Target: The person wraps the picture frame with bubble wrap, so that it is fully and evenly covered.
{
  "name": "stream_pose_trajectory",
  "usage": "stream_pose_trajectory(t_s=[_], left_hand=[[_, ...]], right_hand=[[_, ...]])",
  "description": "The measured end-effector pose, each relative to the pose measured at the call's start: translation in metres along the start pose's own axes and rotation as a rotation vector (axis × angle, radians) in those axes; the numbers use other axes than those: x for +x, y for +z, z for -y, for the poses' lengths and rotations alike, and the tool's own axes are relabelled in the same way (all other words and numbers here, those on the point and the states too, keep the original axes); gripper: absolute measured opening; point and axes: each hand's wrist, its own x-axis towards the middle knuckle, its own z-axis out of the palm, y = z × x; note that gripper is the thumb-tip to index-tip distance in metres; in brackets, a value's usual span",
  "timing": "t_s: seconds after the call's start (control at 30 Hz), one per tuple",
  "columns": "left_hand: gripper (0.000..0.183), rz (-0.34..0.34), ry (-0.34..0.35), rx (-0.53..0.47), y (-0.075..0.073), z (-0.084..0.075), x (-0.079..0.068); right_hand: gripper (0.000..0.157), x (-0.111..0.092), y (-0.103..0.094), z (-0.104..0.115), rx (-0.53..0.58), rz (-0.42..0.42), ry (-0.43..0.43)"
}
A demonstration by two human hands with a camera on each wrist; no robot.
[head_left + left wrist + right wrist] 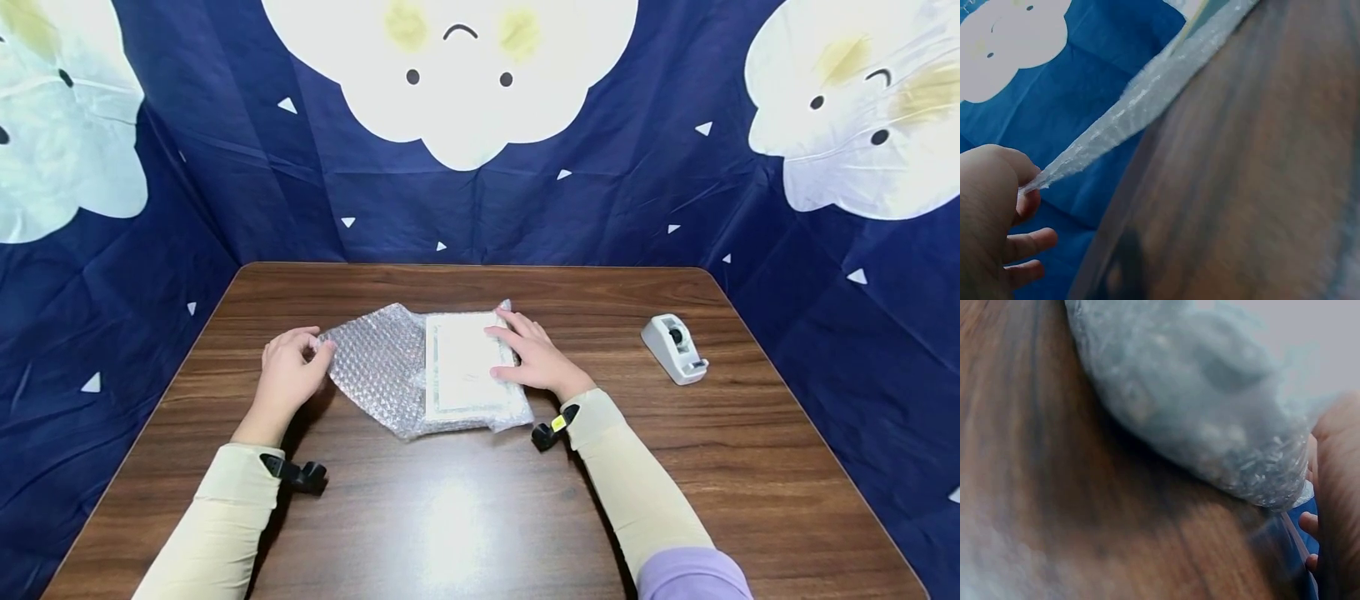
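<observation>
A flat white rectangular thing with a greyish inner border [457, 367], much like a picture frame, lies on a sheet of bubble wrap [378, 358]. The bubble wrap folds over its right edge and spreads out to the left. My left hand [291, 371] pinches the left corner of the sheet between thumb and forefinger. In the left wrist view, the bubble wrap [1129, 115] stretches taut from those fingertips and is raised there. My right hand [536, 354] rests with spread fingers on the folded right side. The right wrist view shows crumpled bubble wrap [1210, 419] beside that hand.
A white tape dispenser [675, 348] stands on the right of the brown wooden table [450, 517]. A dark blue curtain [300, 200] with white cloud shapes hangs behind the table and along both sides.
</observation>
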Motion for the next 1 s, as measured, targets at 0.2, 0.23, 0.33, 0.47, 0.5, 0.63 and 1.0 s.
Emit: stream_pose_trajectory(t_s=[0.2, 0.23, 0.33, 0.47, 0.5, 0.63, 1.0], left_hand=[[0.026, -0.012, 0.056, 0.016, -0.004, -0.015, 0.012], [0.026, -0.012, 0.064, 0.017, -0.004, -0.018, 0.014], [0.027, -0.011, 0.089, 0.023, -0.005, -0.027, 0.021], [0.027, 0.007, 0.118, 0.023, -0.007, -0.04, 0.027], [0.026, 0.012, 0.126, 0.024, -0.007, -0.043, 0.029], [0.024, 0.028, 0.151, 0.023, -0.009, -0.058, 0.033], [0.024, 0.074, 0.191, 0.069, -0.004, -0.093, 0.044]], right_hand=[[0.075, 0.0, 0.001, 0.001, 0.0, 0.014, 0.016], [0.076, 0.0, 0.0, 0.001, 0.0, 0.013, 0.016], [0.076, 0.0, 0.0, 0.001, -0.008, 0.01, 0.015], [0.076, 0.001, 0.0, 0.002, -0.03, 0.009, 0.018], [0.076, 0.001, 0.0, 0.002, -0.035, 0.01, 0.021], [0.076, 0.001, -0.001, 0.002, -0.048, 0.011, 0.028], [0.075, 0.0, -0.001, 0.003, -0.051, 0.015, 0.038]])
